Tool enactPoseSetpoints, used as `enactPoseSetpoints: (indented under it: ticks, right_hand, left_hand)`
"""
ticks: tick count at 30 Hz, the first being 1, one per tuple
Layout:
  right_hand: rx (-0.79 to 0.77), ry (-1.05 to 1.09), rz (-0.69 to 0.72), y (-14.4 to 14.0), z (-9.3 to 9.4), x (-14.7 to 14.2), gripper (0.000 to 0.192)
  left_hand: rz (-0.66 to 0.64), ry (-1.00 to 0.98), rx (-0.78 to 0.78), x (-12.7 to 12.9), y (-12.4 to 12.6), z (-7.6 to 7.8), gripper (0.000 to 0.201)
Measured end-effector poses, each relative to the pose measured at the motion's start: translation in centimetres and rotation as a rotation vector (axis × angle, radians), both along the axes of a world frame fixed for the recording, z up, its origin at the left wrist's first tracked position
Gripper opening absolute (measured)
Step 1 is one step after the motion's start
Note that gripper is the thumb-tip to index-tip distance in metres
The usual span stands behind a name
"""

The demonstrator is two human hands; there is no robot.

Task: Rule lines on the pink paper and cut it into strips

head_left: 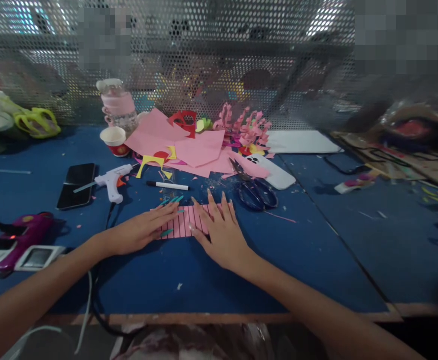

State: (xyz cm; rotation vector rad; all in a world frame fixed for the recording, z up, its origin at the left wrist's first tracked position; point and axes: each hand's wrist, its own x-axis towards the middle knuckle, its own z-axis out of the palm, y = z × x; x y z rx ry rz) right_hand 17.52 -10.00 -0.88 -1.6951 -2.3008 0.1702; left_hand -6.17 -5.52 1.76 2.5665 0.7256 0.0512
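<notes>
A small pink paper sheet ruled with dark parallel lines lies flat on the blue table. My left hand rests palm down on its left part, fingers spread and pointing right. My right hand lies flat on its right part, fingers spread and pointing away from me. Neither hand grips anything; both press the sheet down. A clear ruler lies just beyond the sheet, under a black-and-white marker.
Dark scissors and a white phone lie right of the hands. A white glue gun and a black phone sit to the left. Pink paper scraps, a paper cup and a bottle stand behind. A mesh screen closes the back.
</notes>
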Motion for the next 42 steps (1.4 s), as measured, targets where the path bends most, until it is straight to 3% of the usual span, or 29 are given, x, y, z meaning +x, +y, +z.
enactPoseSetpoints:
  ticks: [12, 27, 30, 34, 38, 42]
  right_hand:
    - [0.022, -0.007, 0.002, -0.2, -0.4, 0.0, 0.060]
    - [-0.012, -0.026, -0.011, 0.0, 0.3, -0.3, 0.062]
    - [-0.003, -0.019, -0.013, 0.0, 0.2, -0.3, 0.062]
    - [-0.027, -0.009, -0.010, 0.0, 0.4, -0.4, 0.063]
    - [-0.114, 0.078, -0.017, 0.4, 0.3, 0.4, 0.070]
    - [-0.221, 0.307, -0.021, 1.0, 0.1, 1.8, 0.065]
  left_hand:
    - [-0.060, 0.065, 0.155, -0.1, 0.2, -0.6, 0.059]
    - [-0.013, 0.126, 0.322, 1.2, -0.5, -0.3, 0.060]
    - [0.025, 0.128, 0.385, 2.1, -0.3, -0.6, 0.060]
    - [-0.028, 0.147, 0.367, 2.8, 0.3, -1.5, 0.061]
    - [-0.043, 0.121, 0.318, 2.6, 0.6, -1.8, 0.059]
    - [-0.037, 0.084, 0.307, 2.5, 0.5, -1.5, 0.058]
